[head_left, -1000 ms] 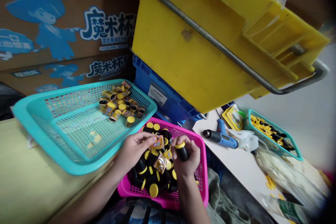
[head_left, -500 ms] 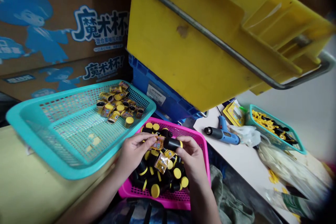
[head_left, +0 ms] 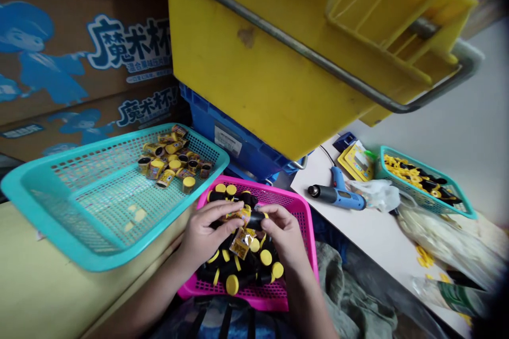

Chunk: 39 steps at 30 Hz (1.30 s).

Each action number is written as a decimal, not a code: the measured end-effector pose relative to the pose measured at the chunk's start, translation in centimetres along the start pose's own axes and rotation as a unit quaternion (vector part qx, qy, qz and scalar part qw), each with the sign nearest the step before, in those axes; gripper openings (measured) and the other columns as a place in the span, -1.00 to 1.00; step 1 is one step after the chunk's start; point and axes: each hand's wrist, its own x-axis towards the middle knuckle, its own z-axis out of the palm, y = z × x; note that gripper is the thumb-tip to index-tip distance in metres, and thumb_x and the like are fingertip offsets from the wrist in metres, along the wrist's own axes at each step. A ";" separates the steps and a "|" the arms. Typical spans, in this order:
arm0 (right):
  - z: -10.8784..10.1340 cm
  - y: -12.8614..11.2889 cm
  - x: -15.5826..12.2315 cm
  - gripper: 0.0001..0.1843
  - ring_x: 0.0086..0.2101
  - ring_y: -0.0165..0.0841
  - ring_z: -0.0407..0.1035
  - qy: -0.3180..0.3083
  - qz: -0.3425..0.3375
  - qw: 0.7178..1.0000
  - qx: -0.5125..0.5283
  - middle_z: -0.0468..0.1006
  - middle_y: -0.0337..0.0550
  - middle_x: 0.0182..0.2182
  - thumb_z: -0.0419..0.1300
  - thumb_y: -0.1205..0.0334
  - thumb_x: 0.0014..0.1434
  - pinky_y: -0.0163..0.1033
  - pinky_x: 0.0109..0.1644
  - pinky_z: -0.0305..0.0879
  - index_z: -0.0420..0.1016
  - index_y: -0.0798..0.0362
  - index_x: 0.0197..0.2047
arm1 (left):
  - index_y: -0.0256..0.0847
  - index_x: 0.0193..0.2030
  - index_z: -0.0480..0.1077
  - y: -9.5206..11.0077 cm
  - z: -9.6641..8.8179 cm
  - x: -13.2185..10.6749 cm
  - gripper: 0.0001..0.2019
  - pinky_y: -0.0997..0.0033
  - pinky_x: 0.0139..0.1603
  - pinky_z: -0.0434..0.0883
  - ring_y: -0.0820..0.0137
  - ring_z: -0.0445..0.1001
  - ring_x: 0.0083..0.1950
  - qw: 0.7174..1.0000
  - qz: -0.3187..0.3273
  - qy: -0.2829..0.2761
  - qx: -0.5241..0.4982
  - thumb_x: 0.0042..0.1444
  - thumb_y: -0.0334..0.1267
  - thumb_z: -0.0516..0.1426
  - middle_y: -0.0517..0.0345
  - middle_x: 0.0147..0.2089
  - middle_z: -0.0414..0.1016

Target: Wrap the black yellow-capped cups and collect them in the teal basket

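Over the pink basket point(head_left: 300, 206), my left hand point(head_left: 207, 230) pinches a printed label sleeve point(head_left: 238, 215). My right hand point(head_left: 283, 234) grips a small black bottle with a yellow cap point(head_left: 256, 219), held sideways. The sleeve and the bottle's end meet between my fingers. Several more black bottles with yellow caps point(head_left: 246, 270) fill the pink basket, with a loose label sleeve point(head_left: 241, 242) lying on them. Labelled bottles point(head_left: 169, 161) lie grouped in the far corner of the big teal basket point(head_left: 59, 233).
A yellow crate point(head_left: 278, 58) with a metal bar hangs over a blue crate point(head_left: 234, 137). Printed cardboard boxes point(head_left: 79, 58) stand at the left. On the white table point(head_left: 366, 233) lie a blue heat gun point(head_left: 338, 195), a plastic bag and a small teal basket point(head_left: 425, 183) of parts.
My right hand turned the bottle from upright to sideways and brought it to the sleeve in my left hand. Both hands now sit closer together; the view shifted a little.
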 end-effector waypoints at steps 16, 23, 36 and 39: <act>-0.1 1.8 -0.2 -0.24 -0.10 -0.46 0.34 -0.151 0.026 0.972 0.178 0.35 0.01 -0.03 0.20 -0.29 0.07 -0.40 -0.06 0.37 0.30 0.12 0.13 | -0.20 -0.30 0.59 2.2 3.8 0.3 -0.75 0.30 -0.09 0.54 0.23 0.59 -0.13 0.949 -0.250 -0.115 -0.155 -0.23 -0.31 0.34 0.04 -0.20 0.65; -1.0 2.7 -0.5 -0.30 -0.19 -0.54 0.36 -0.119 0.012 0.970 0.212 0.39 -0.07 -0.11 0.30 -0.20 0.01 -0.46 -0.09 0.37 0.31 0.13 0.04 | -0.21 -0.26 0.56 2.6 5.5 -0.7 -0.71 0.41 -0.39 0.53 0.33 0.56 -0.34 0.939 -0.291 -0.116 -0.143 -0.21 -0.28 0.34 0.09 -0.29 0.62; -3.1 1.9 -0.5 -0.45 -0.11 -0.60 0.34 -0.203 -0.059 0.966 0.147 0.35 -0.15 -0.02 0.25 -0.05 0.12 -0.54 -0.04 0.33 0.34 0.10 0.07 | -0.22 -0.28 0.54 3.0 6.0 -1.3 -0.73 0.48 -0.39 0.52 0.42 0.54 -0.42 0.953 -0.254 -0.106 -0.130 -0.21 -0.33 0.36 0.17 -0.35 0.59; -3.0 0.6 -0.3 -0.44 -0.09 -0.58 0.35 -0.223 -0.081 0.965 0.114 0.36 -0.13 -0.03 0.23 -0.06 0.13 -0.50 -0.01 0.34 0.32 0.14 0.07 | -0.21 -0.25 0.52 2.8 5.6 -1.5 -0.73 0.47 -0.36 0.53 0.40 0.57 -0.38 0.953 -0.239 -0.117 -0.144 -0.16 -0.30 0.36 0.14 -0.30 0.61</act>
